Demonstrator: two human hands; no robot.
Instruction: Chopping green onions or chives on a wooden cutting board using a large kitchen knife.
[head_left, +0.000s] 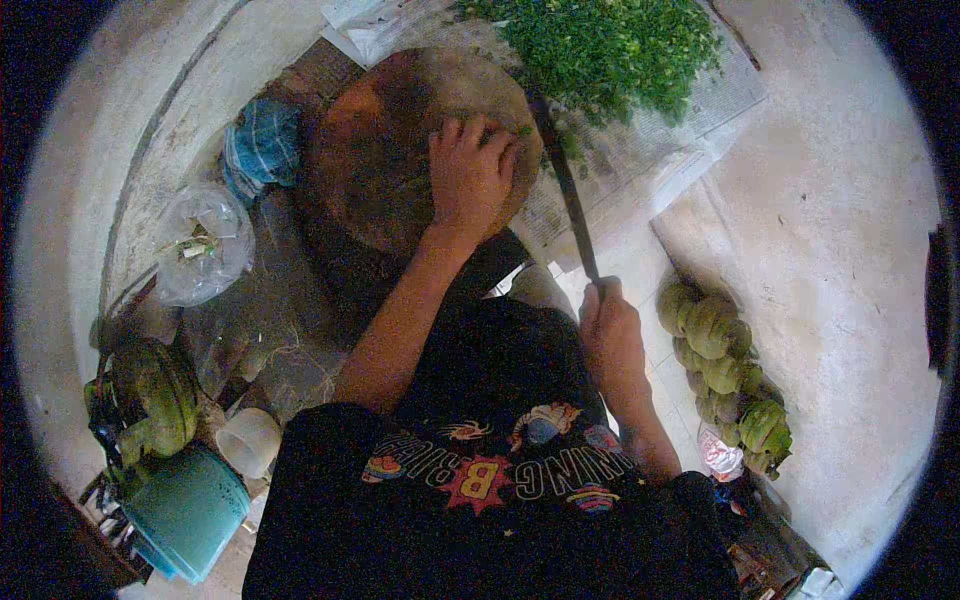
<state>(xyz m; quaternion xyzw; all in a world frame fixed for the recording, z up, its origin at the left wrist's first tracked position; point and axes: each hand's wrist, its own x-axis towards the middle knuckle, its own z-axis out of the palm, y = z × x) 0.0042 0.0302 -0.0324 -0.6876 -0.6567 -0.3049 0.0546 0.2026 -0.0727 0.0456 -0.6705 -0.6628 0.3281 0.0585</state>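
My left hand (474, 176) rests palm down, fingers spread, on a round wooden chopping block (367, 187); whether something lies under the palm cannot be seen. In my right hand (611, 326) is the lower end of a long, dark, narrow tool (571, 199), perhaps a knife seen edge-on. Its far end reaches past the block's right edge towards a heap of finely chopped green leaves (615, 52). The leaves are spread on newspaper (675, 154), with loose bits along the heap's lower side.
Left of the block lie a blue checked cloth (262, 146) and a clear plastic bag (202, 247). Lower left are green fruits (154, 397), a whitish cup (249, 442) and a teal plastic container (187, 510). A row of round green fruits (720, 360) lies at right.
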